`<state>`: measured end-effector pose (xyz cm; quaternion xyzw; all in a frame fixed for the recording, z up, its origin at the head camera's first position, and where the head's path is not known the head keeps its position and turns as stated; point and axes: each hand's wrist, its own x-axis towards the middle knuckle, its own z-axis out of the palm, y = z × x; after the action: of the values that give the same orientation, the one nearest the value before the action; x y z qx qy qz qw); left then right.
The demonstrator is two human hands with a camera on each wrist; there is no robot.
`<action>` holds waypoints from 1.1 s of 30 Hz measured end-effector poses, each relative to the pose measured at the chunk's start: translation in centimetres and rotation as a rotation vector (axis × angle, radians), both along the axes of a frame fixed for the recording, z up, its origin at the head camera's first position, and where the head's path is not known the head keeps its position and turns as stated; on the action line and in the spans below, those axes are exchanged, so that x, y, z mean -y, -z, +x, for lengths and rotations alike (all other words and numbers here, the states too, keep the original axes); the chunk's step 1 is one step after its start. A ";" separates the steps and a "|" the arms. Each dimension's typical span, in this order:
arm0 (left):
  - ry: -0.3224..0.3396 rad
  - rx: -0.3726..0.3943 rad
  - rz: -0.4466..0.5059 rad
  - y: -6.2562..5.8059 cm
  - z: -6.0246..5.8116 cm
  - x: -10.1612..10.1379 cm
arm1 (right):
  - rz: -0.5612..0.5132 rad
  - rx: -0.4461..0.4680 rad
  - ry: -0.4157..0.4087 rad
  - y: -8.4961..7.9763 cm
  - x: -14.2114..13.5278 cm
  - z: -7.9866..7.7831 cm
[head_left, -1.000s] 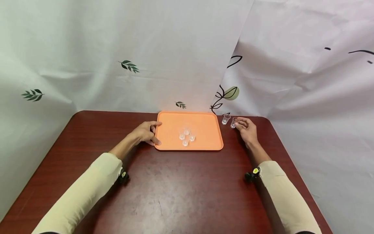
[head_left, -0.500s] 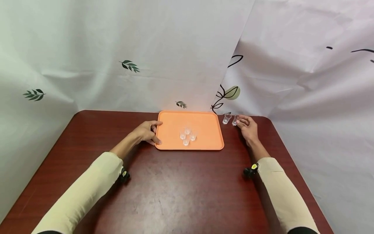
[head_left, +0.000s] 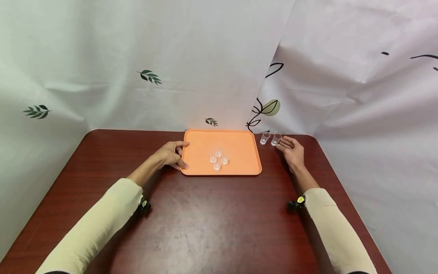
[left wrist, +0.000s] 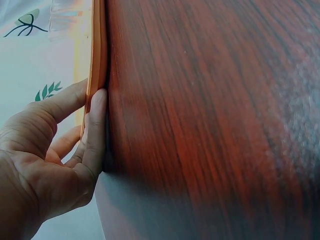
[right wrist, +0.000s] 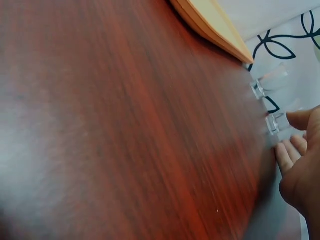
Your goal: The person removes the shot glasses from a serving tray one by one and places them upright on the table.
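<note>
An orange tray (head_left: 241, 150) lies at the back of the table, and several small clear shot glasses (head_left: 217, 166) stand grouped on it. My left hand (head_left: 169, 154) grips the tray's left end; the left wrist view shows its thumb and fingers on the rim. Right of the tray, two more clear glasses stand upright side by side, a left one (head_left: 264, 138) and a right one (head_left: 275, 140). Close beside the right one is my right hand (head_left: 292, 153), its fingers loosely extended and holding nothing. In the right wrist view its thumb overlaps this glass (right wrist: 273, 123).
The dark red wooden table (head_left: 208, 220) has rounded back corners. A pale leaf-printed sheet (head_left: 113, 57) hangs behind it, close to the tray's far edge and the two glasses. Black wrist cameras sit at both cuffs.
My right hand has pushed the right glass slightly back, level with its neighbour, and let go of it, drawing a little to the right. The left hand keeps its grip on the tray.
</note>
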<state>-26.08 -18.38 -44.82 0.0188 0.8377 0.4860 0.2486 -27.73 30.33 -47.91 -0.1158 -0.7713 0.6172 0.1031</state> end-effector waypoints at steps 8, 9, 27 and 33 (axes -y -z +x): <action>0.004 -0.007 -0.007 0.0 -0.1 -0.4 | 0.034 0.035 0.096 -0.2 -0.1 1.8; 0.005 -0.007 -0.006 0.0 -0.1 -0.5 | 0.035 0.039 0.101 -0.2 0.0 2.0; 0.010 -0.016 -0.010 -0.5 0.1 -0.3 | -0.120 -0.011 -0.098 -1.4 4.2 5.5; 0.017 -0.008 -0.004 -0.1 0.1 -0.1 | -0.147 -0.035 -0.188 -1.9 6.3 5.6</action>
<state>-25.94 -18.32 -44.70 0.0271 0.8395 0.4820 0.2495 -22.10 24.02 -45.97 -0.0395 -0.7294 0.6811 0.0494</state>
